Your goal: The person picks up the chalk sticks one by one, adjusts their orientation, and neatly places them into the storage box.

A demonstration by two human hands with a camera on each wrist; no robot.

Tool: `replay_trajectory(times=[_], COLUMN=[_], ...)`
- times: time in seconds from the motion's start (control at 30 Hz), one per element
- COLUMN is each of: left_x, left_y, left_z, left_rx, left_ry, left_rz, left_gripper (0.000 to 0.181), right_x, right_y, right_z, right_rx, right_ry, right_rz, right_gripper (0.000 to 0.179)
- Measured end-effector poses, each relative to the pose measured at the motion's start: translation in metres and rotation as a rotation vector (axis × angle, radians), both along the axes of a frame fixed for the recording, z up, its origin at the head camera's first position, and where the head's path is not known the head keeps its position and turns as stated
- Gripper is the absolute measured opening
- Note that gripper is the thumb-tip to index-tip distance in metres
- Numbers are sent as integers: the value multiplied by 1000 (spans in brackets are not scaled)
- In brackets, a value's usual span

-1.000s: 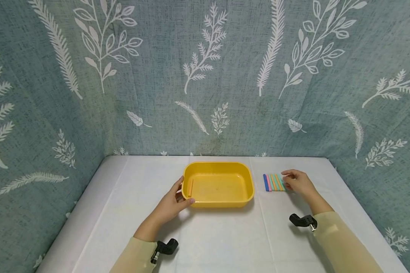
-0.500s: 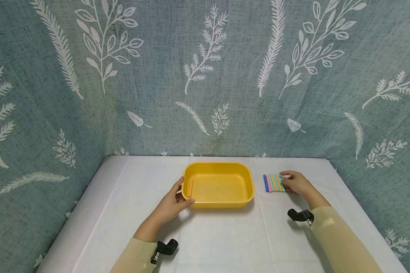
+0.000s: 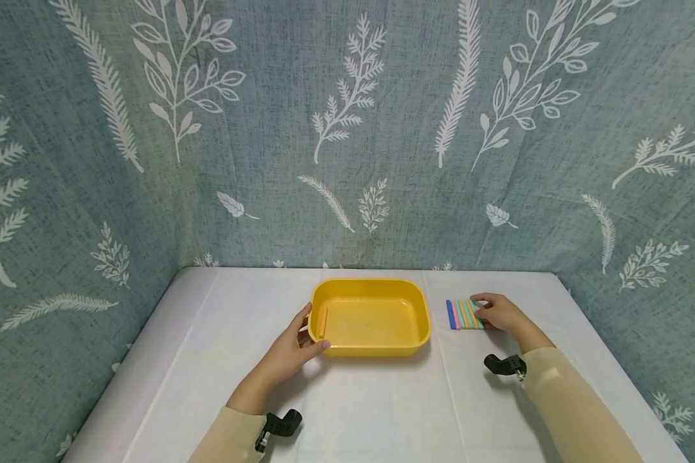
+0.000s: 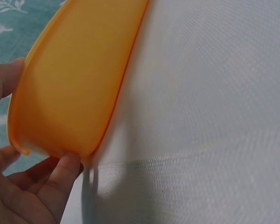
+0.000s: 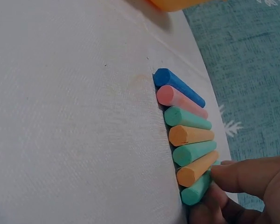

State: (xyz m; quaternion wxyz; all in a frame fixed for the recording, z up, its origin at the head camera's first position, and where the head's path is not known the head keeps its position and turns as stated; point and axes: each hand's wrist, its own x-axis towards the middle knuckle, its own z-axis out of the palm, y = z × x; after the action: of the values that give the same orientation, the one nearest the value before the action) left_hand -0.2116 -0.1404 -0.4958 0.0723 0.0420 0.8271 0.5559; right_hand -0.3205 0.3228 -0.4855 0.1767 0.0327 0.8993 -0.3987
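Observation:
My left hand holds the left end of a yellow plastic tray, thumb at the near corner and fingers along the outer wall. Inside the tray, one orange chalk stick lies against the left side. To the tray's right is a row of chalk sticks: blue, pink, then green and orange ones by turns. At the right end of that row, my right hand pinches the last green chalk stick between thumb and fingers. Its far part is hidden behind the thumb.
A white cloth covers the table. Green-grey fabric with white leaf prints stands behind it and at both sides. A black camera mount sits on each wrist, the left mount and the right mount.
My right hand has shifted slightly left, its thumb and fingers closing in on the end green chalk. My left hand stays on the tray. The head view has tilted up a little.

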Motion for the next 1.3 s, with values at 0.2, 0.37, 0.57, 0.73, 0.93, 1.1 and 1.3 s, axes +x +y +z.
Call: replay_trajectory(times=[0.2, 0.37, 0.57, 0.73, 0.93, 1.1, 1.3], left_x=[1, 1, 1, 0, 0, 1, 0], left_y=[0, 0, -1, 0, 0, 0, 0], left_z=[1, 1, 0, 0, -1, 0, 0], left_rx=[2, -3, -15, -14, -7, -11, -3], left_ry=[1, 9, 10, 9, 12, 8, 16], left_rz=[4, 1, 6, 10, 2, -1, -2], left_gripper=[96, 96, 97, 96, 95, 96, 95], right_x=[1, 0, -3, -4, -3, 1, 9], right_y=[-1, -1, 0, -1, -1, 5, 13], right_z=[4, 3, 3, 4, 2, 1, 3], right_rx=[25, 36, 77, 115, 141, 63, -68], right_ry=[3, 6, 12, 28, 45, 16, 15], right_rz=[41, 39, 61, 77, 56, -33, -101], right_gripper=[50, 51, 52, 54, 53, 54, 56])
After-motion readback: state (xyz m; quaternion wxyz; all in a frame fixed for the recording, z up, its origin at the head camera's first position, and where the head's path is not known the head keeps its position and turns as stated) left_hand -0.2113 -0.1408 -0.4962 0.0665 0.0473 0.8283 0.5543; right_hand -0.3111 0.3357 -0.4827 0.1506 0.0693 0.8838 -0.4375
